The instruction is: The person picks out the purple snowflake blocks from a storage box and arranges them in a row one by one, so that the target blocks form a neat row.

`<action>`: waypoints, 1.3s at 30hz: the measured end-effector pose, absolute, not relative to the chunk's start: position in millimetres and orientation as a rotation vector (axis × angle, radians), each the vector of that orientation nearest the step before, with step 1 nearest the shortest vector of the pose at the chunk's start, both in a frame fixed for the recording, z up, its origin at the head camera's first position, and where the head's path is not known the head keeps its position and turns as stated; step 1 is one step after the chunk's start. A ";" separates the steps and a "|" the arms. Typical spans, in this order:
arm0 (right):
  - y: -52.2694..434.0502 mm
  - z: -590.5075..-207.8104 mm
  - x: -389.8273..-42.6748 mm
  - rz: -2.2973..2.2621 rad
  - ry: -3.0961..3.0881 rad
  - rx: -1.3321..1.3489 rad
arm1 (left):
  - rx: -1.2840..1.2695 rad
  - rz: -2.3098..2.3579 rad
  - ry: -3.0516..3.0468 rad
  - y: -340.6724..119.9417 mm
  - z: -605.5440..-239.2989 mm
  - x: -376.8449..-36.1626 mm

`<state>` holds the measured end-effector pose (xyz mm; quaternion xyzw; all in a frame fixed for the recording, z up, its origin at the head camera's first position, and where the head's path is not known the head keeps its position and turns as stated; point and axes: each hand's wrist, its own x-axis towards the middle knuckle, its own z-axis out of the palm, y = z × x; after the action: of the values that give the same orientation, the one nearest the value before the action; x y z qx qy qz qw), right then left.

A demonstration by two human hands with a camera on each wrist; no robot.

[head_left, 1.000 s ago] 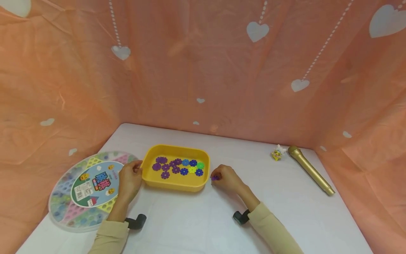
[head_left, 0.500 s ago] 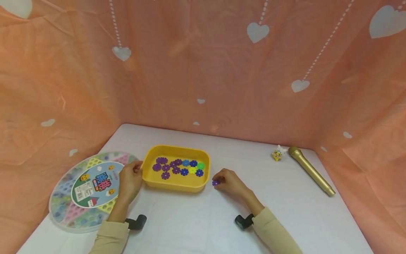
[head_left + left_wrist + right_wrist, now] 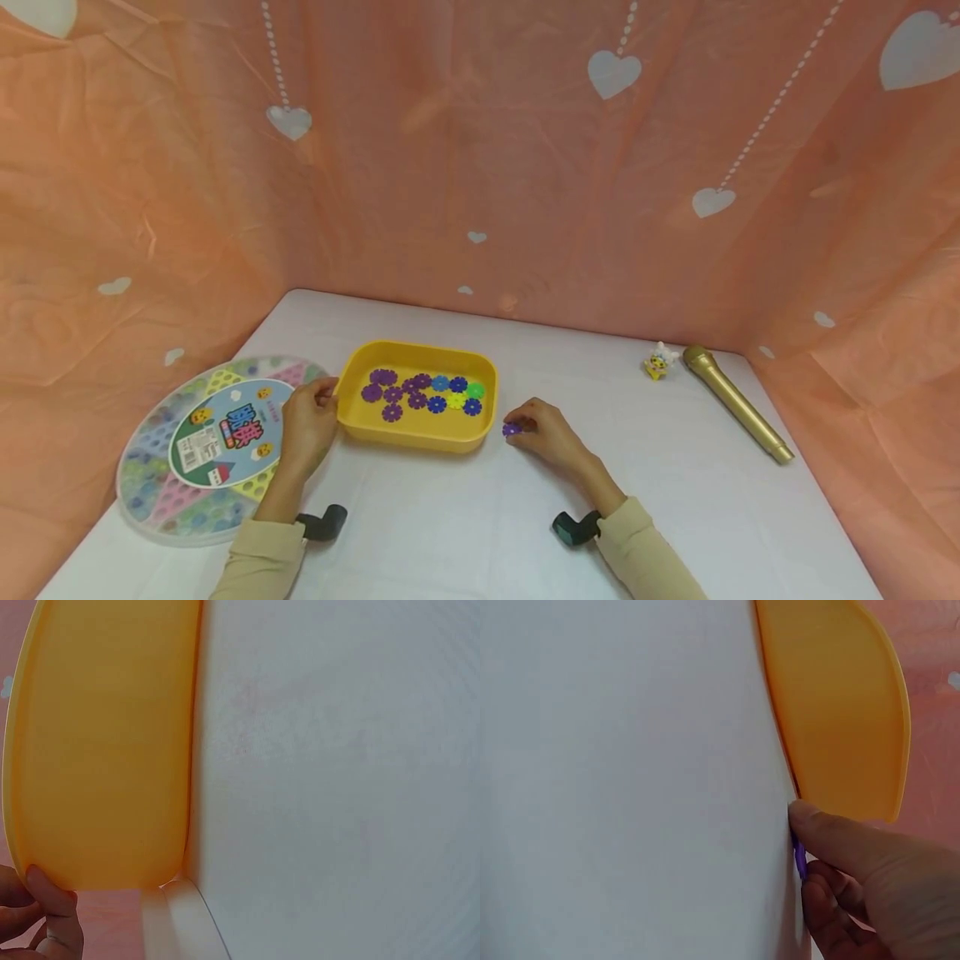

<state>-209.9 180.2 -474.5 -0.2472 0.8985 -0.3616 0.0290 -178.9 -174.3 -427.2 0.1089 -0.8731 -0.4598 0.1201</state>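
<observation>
1. Pinching a purple disc (image 3: 511, 429), the right hand (image 3: 545, 431) has thumb and fingers curled round it at the white table (image 3: 480, 517), just beside the right end of the yellow tray (image 3: 417, 436); in the right wrist view the disc (image 3: 799, 856) shows as a thin purple sliver between thumb and fingertips (image 3: 815, 894).
2. The left hand (image 3: 309, 421) grips the tray's left rim, thumb on top; the left wrist view shows fingers (image 3: 54, 919) curled against the tray's edge (image 3: 105, 750).
3. The tray is one, rounded and oblong, its long axis running left to right across the table.
4. Inside it lie about twelve toothed discs (image 3: 423, 396): mostly purple, a few blue, one yellow, one green. They overlap, so the count is not exact.
5. The held disc is round; whether it lies flat on the table I cannot tell.
6. Left of the tray sits one round game board (image 3: 210, 446), touching the left hand's side.
7. Far right lie one gold microphone (image 3: 735, 402), its head pointing away towards the curtain, and one small toy figure (image 3: 657, 362) just beside it.
8. Each wrist carries a black camera mount (image 3: 577, 527).
</observation>
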 end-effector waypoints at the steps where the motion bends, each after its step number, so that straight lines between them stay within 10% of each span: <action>1: 179.8 -474.8 -209.7 -1.116 2.779 -0.751 | 0.316 -1.344 -2.552 -174.4 -427.0 -178.8; 28: 78.5 -379.0 -209.3 -1.933 2.514 -0.704 | 0.289 -1.322 -2.539 -175.9 -430.6 -179.3; 39: 27.4 -418.9 -244.5 -1.922 2.477 -0.523 | 0.277 -1.348 -2.537 -176.7 -431.8 -178.7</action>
<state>-244.5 27.4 -418.9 -0.1645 0.7793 -0.6044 -0.0185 -178.7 -176.7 -431.8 0.0953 -0.8719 -0.4632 0.1272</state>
